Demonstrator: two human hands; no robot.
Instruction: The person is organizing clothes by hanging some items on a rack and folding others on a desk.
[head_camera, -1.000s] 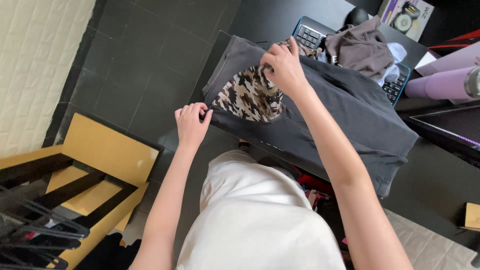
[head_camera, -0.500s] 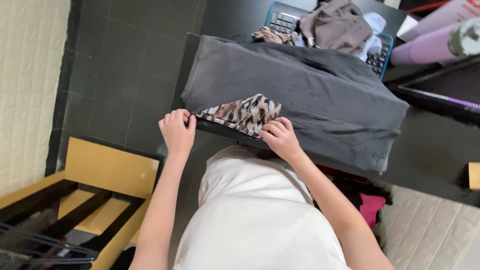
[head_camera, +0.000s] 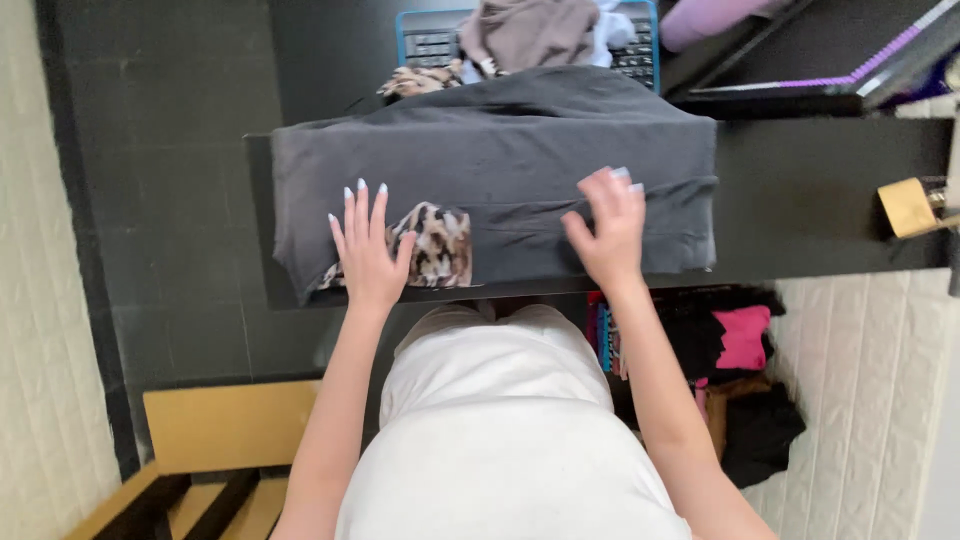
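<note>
moved: both hands sliding off the near hem, now pressing flat
left hand (head_camera: 368, 250): fingers spread, at 9 o'clock on grey garment (head_camera: 500, 150)
right hand (head_camera: 606, 228): splayed, at 3 o'clock
handling: soft, light, limp; gripping at corners is looking best

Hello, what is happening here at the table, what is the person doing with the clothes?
A person presses both hands flat on a grey garment spread across a black table. The left hand lies beside a leopard-print patch near the front edge; the right hand rests on the cloth further right. Neither hand grips anything. Behind the garment stands a blue basket with more clothes.
</note>
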